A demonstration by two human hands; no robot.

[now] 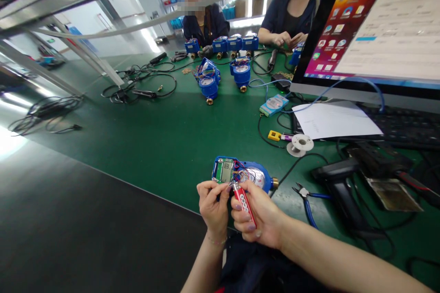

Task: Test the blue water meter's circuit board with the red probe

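Note:
My right hand [259, 217] is wrapped round a red lighter [244, 206], its metal top at the fingertips of my left hand [213, 203]. Those left fingers are pinched together on thin wires [232, 184], whose ends are too small to make out. No flame can be seen. Just beyond both hands lies a blue water meter [263, 169] with its housing uncovered. It shows a green circuit board with a small display [227, 171], loose coloured wires, a round dial and a brass fitting [275, 183] on the right.
Blue-handled cutters [305, 199], a black barcode scanner [338, 192] and a solder spool [300, 145] lie to the right. Behind them stand a keyboard [405, 130] and monitor [371, 27]. More blue meters [208, 83] and tangled cables [137, 82] lie farther back, where two people sit.

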